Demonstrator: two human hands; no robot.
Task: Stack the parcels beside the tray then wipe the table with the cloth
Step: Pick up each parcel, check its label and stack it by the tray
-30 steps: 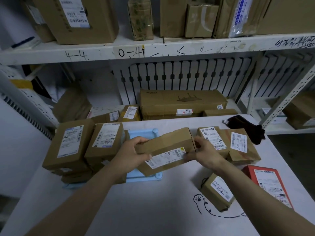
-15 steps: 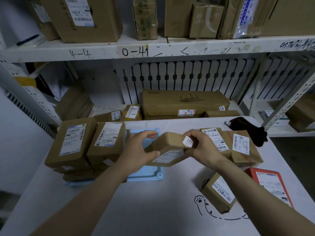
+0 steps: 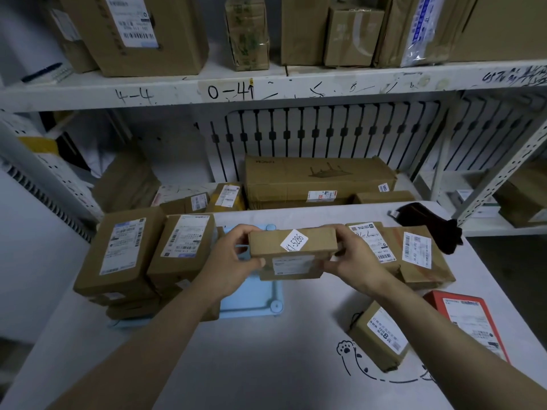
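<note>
At frame centre, a brown parcel [image 3: 291, 251] hangs between the left hand [image 3: 229, 261] and right hand [image 3: 356, 255], both gripping its ends above the blue tray [image 3: 251, 303].

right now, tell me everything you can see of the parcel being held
The parcel is a flat, oblong brown cardboard box, closed. It is tipped so a narrow side faces up, bearing a slanted white sticker marked K1-5286. The broad face below carries a white label, too blurred to read. The left hand grips its left end and the right hand its right end. It is held over the blue tray, seemingly clear of it.
</note>
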